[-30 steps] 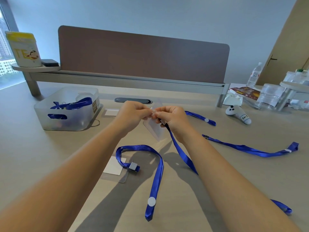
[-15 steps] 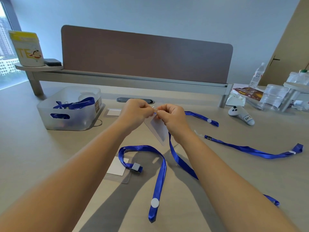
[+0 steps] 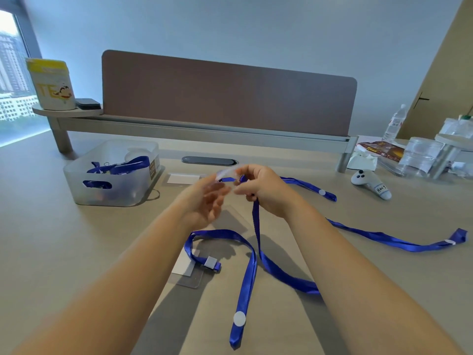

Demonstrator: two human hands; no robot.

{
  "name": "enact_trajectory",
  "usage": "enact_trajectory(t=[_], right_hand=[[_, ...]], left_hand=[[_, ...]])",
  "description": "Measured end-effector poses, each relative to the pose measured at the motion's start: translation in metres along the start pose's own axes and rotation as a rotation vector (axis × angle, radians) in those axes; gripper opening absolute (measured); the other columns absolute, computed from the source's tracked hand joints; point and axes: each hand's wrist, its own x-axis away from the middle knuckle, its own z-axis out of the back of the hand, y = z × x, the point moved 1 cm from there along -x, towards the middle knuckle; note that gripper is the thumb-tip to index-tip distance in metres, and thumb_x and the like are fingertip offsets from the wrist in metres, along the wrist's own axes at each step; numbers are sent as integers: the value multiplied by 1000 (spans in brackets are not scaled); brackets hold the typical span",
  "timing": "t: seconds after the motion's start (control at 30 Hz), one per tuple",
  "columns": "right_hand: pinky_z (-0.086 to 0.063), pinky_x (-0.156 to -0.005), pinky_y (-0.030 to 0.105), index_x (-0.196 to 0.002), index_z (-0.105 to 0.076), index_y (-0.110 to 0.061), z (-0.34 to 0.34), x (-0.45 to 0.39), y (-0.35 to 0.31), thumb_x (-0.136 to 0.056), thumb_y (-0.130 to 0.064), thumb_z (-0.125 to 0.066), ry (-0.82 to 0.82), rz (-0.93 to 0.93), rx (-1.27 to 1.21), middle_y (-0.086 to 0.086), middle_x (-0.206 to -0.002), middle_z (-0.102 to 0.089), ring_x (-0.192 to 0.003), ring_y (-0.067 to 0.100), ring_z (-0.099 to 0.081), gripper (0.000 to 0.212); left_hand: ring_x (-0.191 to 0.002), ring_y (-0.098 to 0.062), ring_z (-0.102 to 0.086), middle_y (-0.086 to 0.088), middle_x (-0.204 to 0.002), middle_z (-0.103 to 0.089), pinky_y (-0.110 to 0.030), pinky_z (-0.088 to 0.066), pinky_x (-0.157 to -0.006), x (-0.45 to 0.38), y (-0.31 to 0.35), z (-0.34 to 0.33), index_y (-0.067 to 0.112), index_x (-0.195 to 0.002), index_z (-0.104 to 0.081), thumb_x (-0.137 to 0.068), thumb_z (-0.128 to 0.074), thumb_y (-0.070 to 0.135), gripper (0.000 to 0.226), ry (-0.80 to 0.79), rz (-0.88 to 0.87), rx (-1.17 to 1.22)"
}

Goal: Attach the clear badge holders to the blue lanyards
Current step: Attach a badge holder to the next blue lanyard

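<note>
Above the table, my right hand (image 3: 263,190) grips the clip end of a blue lanyard (image 3: 256,226), whose strap hangs down and trails across the table. A clear badge holder (image 3: 226,172), blurred, sits at that end between my two hands. My left hand (image 3: 204,203) is blurred; its thumb and forefinger pinch the holder's edge and its other fingers hang loose. A second lanyard (image 3: 245,278) lies looped near me, its clip on a clear holder with a white card (image 3: 185,267). A third lanyard (image 3: 384,238) lies to the right.
A translucent bin (image 3: 110,190) holding more lanyards stands at the left. Another badge holder (image 3: 183,179) lies flat beside it. At the right are a white controller (image 3: 371,184), a water bottle (image 3: 395,124) and plastic jars (image 3: 422,155). A brown divider (image 3: 227,98) spans the back.
Both hands have lifted slightly. The holder has swung up from hanging below the hands to between the fingertips. My left hand has loosened, its lower fingers spread.
</note>
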Motion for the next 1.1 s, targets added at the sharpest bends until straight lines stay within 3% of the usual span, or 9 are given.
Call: enact_trajectory(t=[0.2, 0.3, 0.4, 0.53, 0.63, 0.73, 0.93, 1.03, 1.1], right_hand=[[-43, -77, 29, -121, -48, -7, 9, -4, 19, -88, -6, -52, 273, -46, 516, 11, -120, -55, -93, 18, -49, 33], [-38, -58, 26, -99, -54, -7, 17, -5, 22, -90, -29, -52, 483, -106, 673, 8, -92, -60, -70, 15, -49, 23], [-27, -46, 24, -60, -42, -12, 24, -3, 19, -90, -48, -44, 512, -227, 738, 0, -55, -43, -48, 12, -36, 47], [-49, -54, 22, -84, -62, -4, 20, 4, 12, -98, -34, -32, 300, -363, -55, 6, -67, -61, -56, 14, -57, 45], [-49, -84, 36, -126, -45, -10, 16, 5, 12, -96, -11, -29, 236, -228, -719, 11, -101, -60, -84, 23, -60, 35], [-38, -100, 41, -111, -49, -5, 16, 3, 10, -91, -6, -31, 334, -110, -1112, 12, -113, -53, -104, 28, -51, 27], [-50, -74, 27, -80, -47, -11, 41, -14, 26, -95, -15, -38, 653, -73, -1317, 5, -76, -65, -69, 17, -61, 18], [-49, -54, 21, -78, -47, -12, 61, -19, 44, -94, -10, -33, 828, -106, -1201, 0, -44, -66, -56, 14, -60, 21], [-42, -52, 19, -73, -45, -15, 76, -20, 51, -93, -11, -32, 919, -203, -984, 0, -54, -65, -61, 13, -54, 25]], left_hand=[[-53, -7, -55, -2, -68, -59, -10, -47, -38, 11, 27, -16, 12, -75, -51, -89, -50, 15, 15, 244, -307, 71], [-59, -10, -57, -1, -70, -60, -14, -50, -45, 17, 37, -26, 18, -71, -50, -89, -52, 14, 19, 314, -413, -23], [-59, -11, -57, -1, -69, -60, -18, -50, -53, 21, 45, -32, 20, -68, -48, -89, -52, 14, 22, 342, -467, -55], [-61, -10, -57, 0, -72, -60, -17, -50, -52, 26, 53, -36, 16, -80, -51, -89, -52, 16, 9, 347, -451, 5], [-61, -10, -58, -2, -72, -60, -14, -51, -49, 26, 50, -36, 15, -75, -50, -90, -51, 14, 15, 270, -446, 81], [-65, -10, -60, -2, -73, -61, -14, -53, -52, 23, 46, -30, 13, -81, -51, -89, -51, 15, 9, 260, -429, 139], [-60, -7, -50, 0, -72, -57, -19, -48, -59, -1, 28, -4, 12, -93, -50, -92, -44, 27, 17, 406, -314, 245], [-53, -5, -35, 0, -68, -48, -17, -35, -52, -21, 20, 8, 12, -69, -46, -93, -41, 23, 27, 507, -266, 254], [-54, -7, -36, -1, -67, -46, -18, -34, -51, -37, 16, 13, 9, -69, -46, -92, -42, 17, 25, 550, -262, 229]])
